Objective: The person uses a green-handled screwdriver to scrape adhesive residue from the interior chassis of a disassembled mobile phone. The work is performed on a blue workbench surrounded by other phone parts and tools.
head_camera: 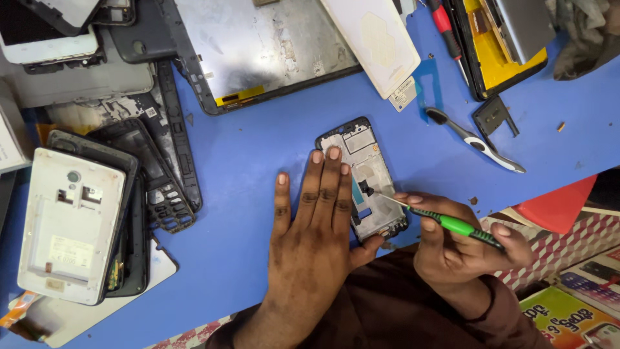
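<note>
Work surface: blue matte tabletop (258,155). Opened black phone frame (365,168) lies at centre. Left hand (313,239) presses flat on it, fingers extended. Right hand (452,242) is closed around a green-handled metal screwdriver (452,225), tip on the frame. Colourful printed packages (571,310) occupy the lower-right corner.

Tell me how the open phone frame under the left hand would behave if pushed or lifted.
The phone frame looks thin and hollowed out, so probably light and slightly bendable. Lying flat on the smooth blue table, it would likely slide, not tip; the left hand pins it. Its exposed parts seem fragile.
</note>
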